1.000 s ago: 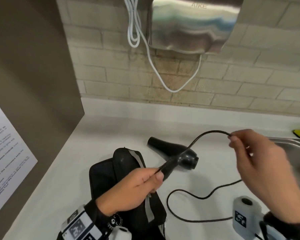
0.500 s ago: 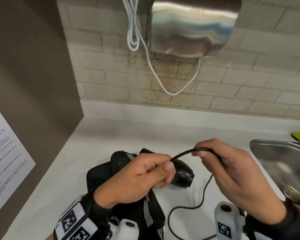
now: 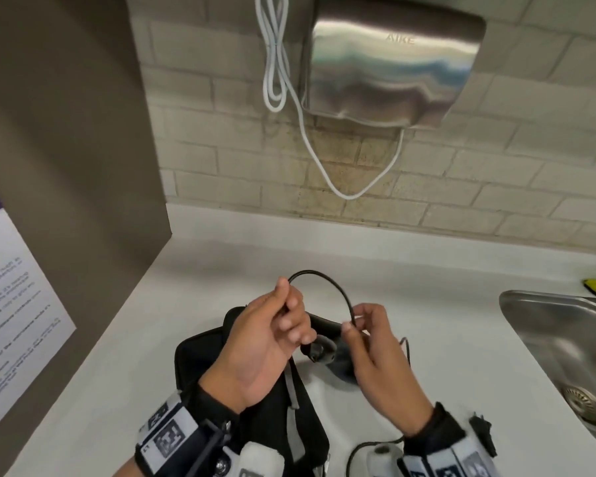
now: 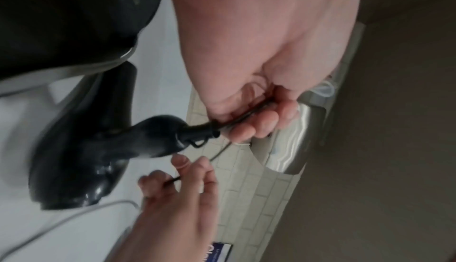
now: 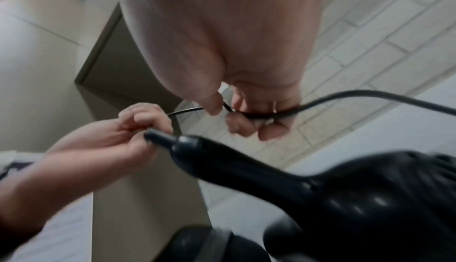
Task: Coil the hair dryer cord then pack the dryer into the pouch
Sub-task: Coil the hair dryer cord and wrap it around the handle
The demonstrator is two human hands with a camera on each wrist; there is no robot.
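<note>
Two hands, one hair dryer, one cord, one pouch

There are two hands: the left hand (image 3: 265, 342) and the right hand (image 3: 375, 352), both pinching one black cord (image 3: 327, 280) that loops between the two grips. One black hair dryer (image 3: 319, 351) hangs just under the grips. One black pouch (image 3: 200, 356) lies below the left hand. One sink (image 3: 565, 335) sits off to the right hand's side.

The brand "AIKE" is embossed near the top of the steel hand dryer (image 3: 396, 68) on the brick wall. On the white notice (image 3: 11, 304) fixed to the left panel only the word fragment "use" can be read; its smaller lines are too blurred. The wristbands (image 3: 167, 438) carry square black-and-white coded markers, without legible characters.
</note>
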